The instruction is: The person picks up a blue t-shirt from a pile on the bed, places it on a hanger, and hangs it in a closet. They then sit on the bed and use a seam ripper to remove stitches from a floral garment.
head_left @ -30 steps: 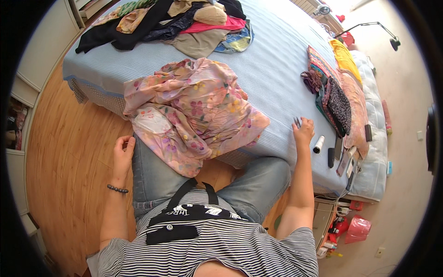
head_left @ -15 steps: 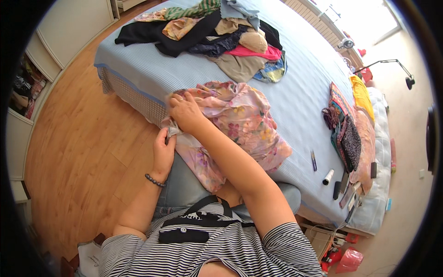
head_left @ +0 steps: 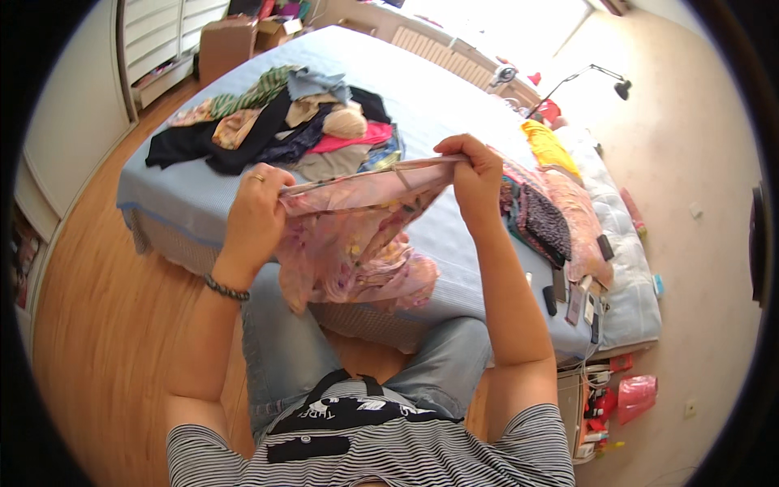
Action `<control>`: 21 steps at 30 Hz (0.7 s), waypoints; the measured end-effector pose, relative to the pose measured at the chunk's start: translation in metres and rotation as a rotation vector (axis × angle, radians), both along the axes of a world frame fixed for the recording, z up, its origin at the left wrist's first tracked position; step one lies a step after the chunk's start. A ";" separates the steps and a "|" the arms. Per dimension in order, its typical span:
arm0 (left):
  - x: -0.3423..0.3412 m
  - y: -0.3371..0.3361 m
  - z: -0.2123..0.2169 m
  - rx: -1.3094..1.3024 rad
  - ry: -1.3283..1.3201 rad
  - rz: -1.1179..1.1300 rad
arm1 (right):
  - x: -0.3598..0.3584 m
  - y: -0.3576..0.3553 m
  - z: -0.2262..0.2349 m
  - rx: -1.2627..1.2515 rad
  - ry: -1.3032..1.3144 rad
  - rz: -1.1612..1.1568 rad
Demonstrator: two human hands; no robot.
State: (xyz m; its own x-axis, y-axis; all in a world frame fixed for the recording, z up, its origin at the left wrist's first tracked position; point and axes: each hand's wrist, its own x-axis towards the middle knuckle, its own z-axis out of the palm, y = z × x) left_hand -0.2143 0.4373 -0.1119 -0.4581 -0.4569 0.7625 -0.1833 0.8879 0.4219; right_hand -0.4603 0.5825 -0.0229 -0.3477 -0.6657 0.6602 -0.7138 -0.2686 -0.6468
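Note:
A pink floral garment point(head_left: 349, 235) hangs stretched between my two hands, above my lap and the near edge of the bed. My left hand point(head_left: 256, 209) pinches one end of its top edge; a ring and a dark bead bracelet show on that arm. Around the other end of the edge, my right hand point(head_left: 477, 174) is closed. The inner side of the opening shows pale, and a thin strip of cloth lies across it near the right hand. Below, the fabric falls in loose folds toward the bed edge. What kind of garment it is I cannot tell.
A heap of mixed clothes point(head_left: 300, 130) lies on the blue bed cover point(head_left: 187, 203). Folded patterned clothes point(head_left: 540, 227), a yellow cloth point(head_left: 548, 150) and phones point(head_left: 576, 304) lie at the right. Beyond stands a black lamp point(head_left: 623, 88); wood floor point(head_left: 97, 308) is at left.
My hands have moved apart and up, spreading the garment's edge between them. My right hand has gone from beside the left to the far right. The view has shifted.

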 end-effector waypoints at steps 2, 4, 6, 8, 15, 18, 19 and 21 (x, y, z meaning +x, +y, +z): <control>-0.012 -0.008 0.007 -0.054 0.014 0.021 | -0.006 0.027 0.028 0.091 -0.094 0.012; -0.016 -0.003 0.012 0.386 -0.058 -0.162 | -0.002 0.044 0.046 0.243 0.017 -0.058; -0.026 -0.015 0.032 0.331 0.038 -0.090 | 0.010 0.058 0.063 0.381 0.117 -0.058; -0.033 -0.020 0.063 0.265 0.187 -0.164 | 0.020 0.066 0.071 0.507 0.256 -0.087; -0.059 0.027 0.141 0.512 0.136 -0.347 | 0.015 0.078 0.094 0.110 0.481 -0.422; -0.065 0.048 0.158 0.010 -0.149 -0.238 | -0.019 0.105 0.126 -0.166 0.672 -0.645; -0.069 0.029 0.149 -0.083 -0.126 -0.297 | -0.026 0.107 0.134 -0.172 0.680 -0.733; -0.062 0.015 0.149 -0.079 -0.170 -0.308 | -0.033 0.114 0.145 -0.189 0.686 -0.846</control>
